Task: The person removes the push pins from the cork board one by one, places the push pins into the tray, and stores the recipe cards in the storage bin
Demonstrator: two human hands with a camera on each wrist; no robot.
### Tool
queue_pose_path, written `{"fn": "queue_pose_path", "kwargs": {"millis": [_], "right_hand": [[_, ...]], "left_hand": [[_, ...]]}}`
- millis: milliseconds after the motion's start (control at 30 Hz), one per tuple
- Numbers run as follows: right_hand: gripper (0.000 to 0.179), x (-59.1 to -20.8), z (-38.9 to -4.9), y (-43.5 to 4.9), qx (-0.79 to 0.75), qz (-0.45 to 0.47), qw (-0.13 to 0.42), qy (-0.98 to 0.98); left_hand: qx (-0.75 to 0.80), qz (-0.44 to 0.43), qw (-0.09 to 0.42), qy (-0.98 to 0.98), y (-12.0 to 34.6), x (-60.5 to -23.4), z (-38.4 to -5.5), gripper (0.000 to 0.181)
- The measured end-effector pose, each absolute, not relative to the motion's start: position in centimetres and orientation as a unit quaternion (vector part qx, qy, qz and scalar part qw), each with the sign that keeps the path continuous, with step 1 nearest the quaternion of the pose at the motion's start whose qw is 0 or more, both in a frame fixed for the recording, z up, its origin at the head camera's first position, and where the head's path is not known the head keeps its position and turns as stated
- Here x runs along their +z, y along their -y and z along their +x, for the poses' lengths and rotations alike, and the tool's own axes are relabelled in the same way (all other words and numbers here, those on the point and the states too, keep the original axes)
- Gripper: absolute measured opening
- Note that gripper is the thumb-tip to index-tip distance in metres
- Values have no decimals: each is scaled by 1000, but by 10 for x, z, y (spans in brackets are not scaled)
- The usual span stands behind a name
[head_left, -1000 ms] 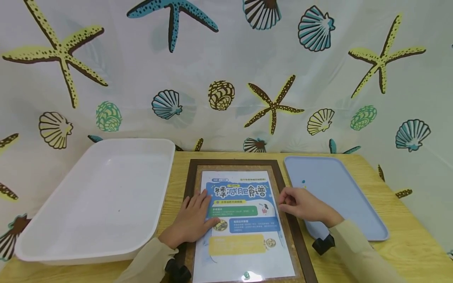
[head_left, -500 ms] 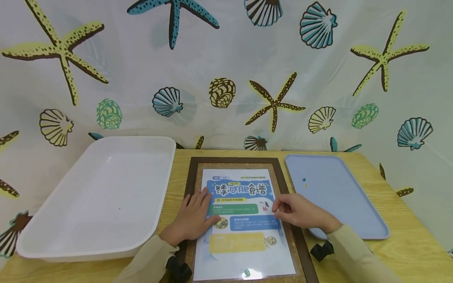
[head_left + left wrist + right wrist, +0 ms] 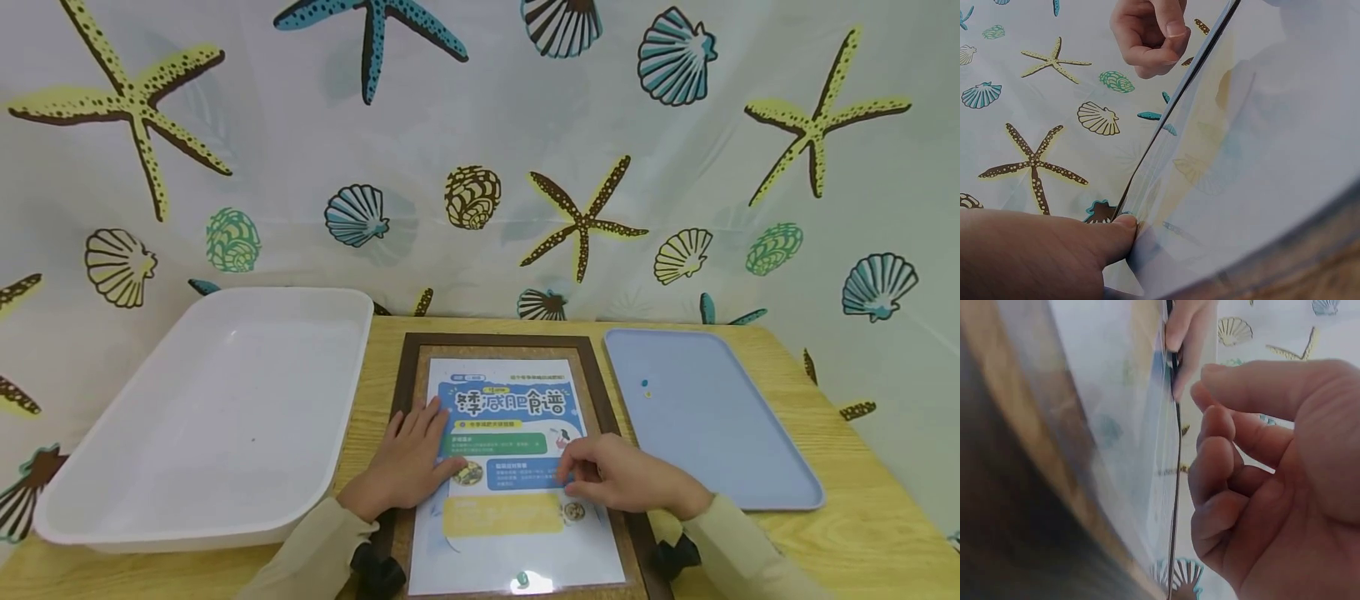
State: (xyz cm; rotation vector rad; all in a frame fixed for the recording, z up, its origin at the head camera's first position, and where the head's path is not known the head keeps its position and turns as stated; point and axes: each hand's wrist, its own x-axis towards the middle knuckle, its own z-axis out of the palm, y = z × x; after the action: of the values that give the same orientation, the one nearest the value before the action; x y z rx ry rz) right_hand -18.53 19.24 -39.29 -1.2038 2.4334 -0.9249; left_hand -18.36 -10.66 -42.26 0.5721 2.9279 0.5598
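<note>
A printed poster (image 3: 517,558) with blue, green and yellow blocks lies on a cork board with a dark brown frame (image 3: 498,339). My left hand (image 3: 405,462) rests flat on the poster's left side, fingers spread a little. My right hand (image 3: 626,475) is over the right side of the poster, fingers loosely bent. In the right wrist view nothing shows between the right thumb and fingertips (image 3: 1216,422). Near the poster's bottom edge sits a small green thing (image 3: 522,578) that looks like a pushpin.
To the left stands a large white tub (image 3: 225,417). A blue tray (image 3: 720,417) on the right carries a small teal piece (image 3: 645,383) and a small yellow piece (image 3: 648,394). All rest on a wooden table (image 3: 862,533) before a curtain (image 3: 420,275) printed with shells and starfish.
My right hand has moved from the board's right edge leftward and down over the poster, its thumb and finger parting slightly. My left hand has stayed in place.
</note>
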Motion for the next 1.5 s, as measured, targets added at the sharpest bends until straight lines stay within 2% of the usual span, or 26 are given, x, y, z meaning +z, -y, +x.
{"fn": "queue_pose_path", "kwargs": {"millis": [433, 667, 1133, 1500], "right_hand": [[13, -391, -165, -171, -281, -490, 154, -811], [18, -392, -158, -165, -255, -510, 184, -801], [16, -401, -152, -157, -234, -582, 116, -770], [7, -403, -152, -154, -246, -572, 116, -773]], "left_hand": [[183, 189, 54, -963, 107, -422, -185, 73], [186, 192, 51, -962, 107, -424, -186, 73], [189, 193, 45, -962, 107, -425, -186, 73], [185, 194, 47, -962, 108, -426, -185, 73]]}}
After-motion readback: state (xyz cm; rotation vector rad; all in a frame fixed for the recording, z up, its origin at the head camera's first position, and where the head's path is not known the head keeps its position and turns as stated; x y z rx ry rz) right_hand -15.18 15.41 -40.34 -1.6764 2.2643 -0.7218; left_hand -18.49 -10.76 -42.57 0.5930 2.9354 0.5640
